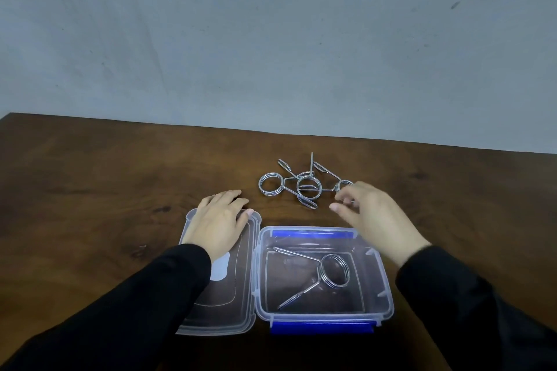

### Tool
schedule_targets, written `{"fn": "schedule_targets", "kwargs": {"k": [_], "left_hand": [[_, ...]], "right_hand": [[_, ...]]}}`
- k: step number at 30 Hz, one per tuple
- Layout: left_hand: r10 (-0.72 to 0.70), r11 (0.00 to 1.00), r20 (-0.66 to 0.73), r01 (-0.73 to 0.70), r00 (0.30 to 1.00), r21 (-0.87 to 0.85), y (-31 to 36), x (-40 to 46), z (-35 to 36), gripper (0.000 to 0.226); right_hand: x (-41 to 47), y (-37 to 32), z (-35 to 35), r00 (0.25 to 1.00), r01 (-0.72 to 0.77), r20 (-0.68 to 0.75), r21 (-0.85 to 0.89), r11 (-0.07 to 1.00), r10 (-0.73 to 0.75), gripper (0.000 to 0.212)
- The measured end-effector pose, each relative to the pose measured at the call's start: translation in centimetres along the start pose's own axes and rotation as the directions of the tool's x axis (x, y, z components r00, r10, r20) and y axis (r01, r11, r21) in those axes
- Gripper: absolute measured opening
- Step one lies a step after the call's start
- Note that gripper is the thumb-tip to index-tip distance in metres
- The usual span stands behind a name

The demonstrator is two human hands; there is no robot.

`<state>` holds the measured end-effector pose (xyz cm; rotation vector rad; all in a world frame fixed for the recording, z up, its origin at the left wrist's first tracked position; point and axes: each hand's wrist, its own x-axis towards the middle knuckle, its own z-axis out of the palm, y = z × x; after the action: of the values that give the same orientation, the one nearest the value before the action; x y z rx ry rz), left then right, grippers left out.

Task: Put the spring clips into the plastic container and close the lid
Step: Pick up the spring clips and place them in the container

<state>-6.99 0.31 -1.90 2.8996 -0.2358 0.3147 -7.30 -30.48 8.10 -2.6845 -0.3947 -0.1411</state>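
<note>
A clear plastic container with blue latches sits open on the wooden table, and one metal spring clip lies inside it. Its clear lid lies flat, hinged to the container's left side. My left hand rests palm-down on the lid's far end, fingers spread. Beyond the container lie three more spring clips in a tangle: one on the left, one in the middle, one on the right. My right hand hovers at the right clip, thumb and fingers apart around its coil, not clearly gripping.
The dark wooden table ends at a grey wall just behind the clips. Bare wood extends to the left and right of the container. Both of my arms wear black sleeves.
</note>
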Motion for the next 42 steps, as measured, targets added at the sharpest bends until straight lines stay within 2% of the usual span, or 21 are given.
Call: {"fn": "schedule_targets", "kwargs": {"k": [4, 7, 13, 23, 26, 30, 33, 34, 36, 37, 39, 42], "left_hand": [[0.001, 1.0, 0.001, -0.001, 1.0, 0.004, -0.1, 0.0, -0.2, 0.043], [0.006, 1.0, 0.006, -0.006, 1.0, 0.004, 0.1, 0.0, -0.1, 0.046], [0.001, 1.0, -0.005, -0.001, 1.0, 0.009, 0.2, 0.0, -0.1, 0.049], [0.014, 1.0, -0.041, -0.013, 0.999, 0.016, 0.1, 0.1, 0.2, 0.052], [0.017, 1.0, -0.039, -0.017, 0.999, 0.006, 0.1, 0.0, 0.1, 0.057], [0.012, 0.991, -0.056, -0.019, 0.998, -0.135, -0.1, 0.2, -0.2, 0.059], [0.042, 0.959, -0.223, -0.102, 0.974, -0.264, 1.2, 0.3, -2.7, 0.048], [0.05, 0.94, -0.254, -0.132, 0.966, -0.316, 2.3, 0.3, -3.8, 0.045], [0.018, 0.842, -0.14, -0.09, 0.99, -0.532, 5.6, 0.4, -6.4, 0.044], [0.008, 0.759, -0.018, -0.018, 1.0, -0.651, 7.3, 0.4, -7.3, 0.043], [0.014, 0.618, 0.203, 0.151, 0.979, -0.771, 10.7, 0.1, -8.6, 0.039], [-0.094, 0.362, 0.325, 0.337, 0.941, -0.869, 13.5, -0.5, -9.2, 0.031]], "right_hand": [[5.0, 3.5, 2.2, 0.96, -0.198, 0.183, -0.097, 0.975, 0.213, 0.062], [6.9, 5.1, 3.4, 0.916, -0.226, 0.307, -0.136, 0.965, 0.258, 0.076], [7.4, 4.9, 3.5, 0.921, -0.237, 0.278, -0.151, 0.96, 0.272, 0.068], [3.6, 3.5, -0.2, 0.929, -0.358, 0.118, 0.03, 0.933, 0.352, 0.041], [2.5, 2.9, -1.2, 0.918, -0.397, 0.051, 0.109, 0.911, 0.394, 0.038], [1.2, 1.3, -2.1, 0.911, -0.408, 0.086, 0.321, 0.855, 0.403, 0.032], [-0.2, -1.4, -2.1, 0.914, -0.398, 0.139, 0.493, 0.774, 0.381, 0.034], [-0.7, -2.5, -2.0, 0.918, -0.389, 0.148, 0.525, 0.757, 0.369, 0.039], [-1.6, -4.6, -1.5, 0.927, -0.366, 0.152, 0.572, 0.735, 0.343, 0.044], [-2.0, -5.5, -1.2, 0.93, -0.357, 0.151, 0.585, 0.729, 0.334, 0.045], [-2.7, -7.2, -0.4, 0.935, -0.345, 0.157, 0.605, 0.718, 0.316, 0.043], [-3.7, -8.4, 0.0, 0.937, -0.348, 0.217, 0.518, 0.781, 0.273, 0.036]]}}
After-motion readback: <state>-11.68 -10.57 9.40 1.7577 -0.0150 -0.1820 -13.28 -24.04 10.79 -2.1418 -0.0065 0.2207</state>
